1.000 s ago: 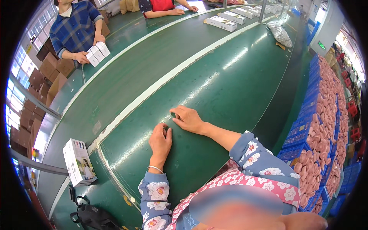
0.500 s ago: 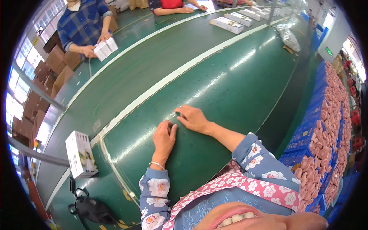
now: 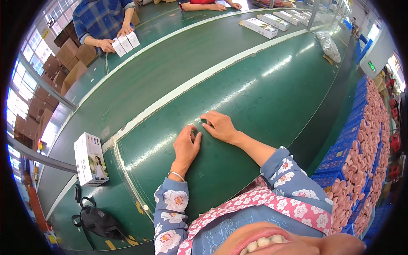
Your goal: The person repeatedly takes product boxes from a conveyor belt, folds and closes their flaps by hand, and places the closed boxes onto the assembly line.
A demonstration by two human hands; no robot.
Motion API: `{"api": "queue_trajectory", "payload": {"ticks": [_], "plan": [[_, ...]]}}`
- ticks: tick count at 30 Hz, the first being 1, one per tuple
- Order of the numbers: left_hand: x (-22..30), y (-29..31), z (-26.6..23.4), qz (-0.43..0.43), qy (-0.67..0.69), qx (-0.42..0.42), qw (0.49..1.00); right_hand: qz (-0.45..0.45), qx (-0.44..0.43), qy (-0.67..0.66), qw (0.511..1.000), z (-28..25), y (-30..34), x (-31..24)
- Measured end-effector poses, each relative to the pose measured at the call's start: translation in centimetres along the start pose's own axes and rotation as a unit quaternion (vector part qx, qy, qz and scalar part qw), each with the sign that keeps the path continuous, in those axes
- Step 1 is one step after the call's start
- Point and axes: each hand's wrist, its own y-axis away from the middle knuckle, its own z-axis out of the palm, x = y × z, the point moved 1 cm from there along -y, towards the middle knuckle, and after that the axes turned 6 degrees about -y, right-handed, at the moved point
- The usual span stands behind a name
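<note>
Both of my hands rest on the green tabletop [image 3: 259, 114], close together and with nothing in them. My left hand [image 3: 186, 146], with a pale bangle at the wrist, has its thumb apart from its loosely bent fingers. My right hand [image 3: 220, 126] lies just beyond it to the right, fingers curled loosely and thumb apart. A small gap separates the two hands. Nearest on the left stand white printed boxes [image 3: 90, 159] at the table's edge, and a black bag [image 3: 100, 223] lies in front of them.
Beyond a white edge strip runs a green conveyor belt [image 3: 170, 70] with several white boxes [image 3: 259, 26] at its far right. Across it, a person in a plaid shirt [image 3: 100, 19] holds small white boxes [image 3: 126, 43]. Blue crates [image 3: 335, 157] of pink parts stand on my right.
The whole view has shifted slightly. My hands stay at nearly the same spot on the table, still empty. Across the belt, the person's small white boxes are turned more upright.
</note>
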Motion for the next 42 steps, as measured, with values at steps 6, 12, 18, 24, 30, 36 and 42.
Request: {"api": "queue_trajectory", "payload": {"ticks": [6, 12, 18, 24, 30, 36, 42], "plan": [[-1.1, -0.4, 0.1, -0.035, 0.036, -0.062, 0.997, -0.008, 0.013, -0.002, 1.0, 0.3, -0.4, 0.5], [-1.1, -1.2, 0.4, -0.032, 0.07, -0.042, 0.996, 0.04, 0.034, -0.011, 0.999, 0.0, -1.2, 1.3], [-1.3, -0.7, 0.6, -0.008, 0.049, -0.025, 0.998, 0.054, 0.051, -0.052, 0.996, -0.6, -0.9, -0.1], [-1.0, -0.7, 0.5, -0.009, 0.048, -0.021, 0.999, -0.001, 0.034, 0.0, 0.999, -0.3, -0.5, 0.9], [-1.2, -0.8, 0.0, -0.023, 0.027, -0.04, 0.999, 0.005, 0.019, -0.021, 1.0, -0.1, -0.7, 0.5], [-1.3, -0.7, 0.4, 0.004, 0.031, -0.014, 0.999, 0.007, 0.013, -0.002, 1.0, -0.1, -0.4, 0.5], [-1.5, -0.3, 0.2, 0.005, 0.025, -0.014, 1.0, 0.013, 0.003, -0.01, 1.0, 0.0, -0.3, 0.1]]}}
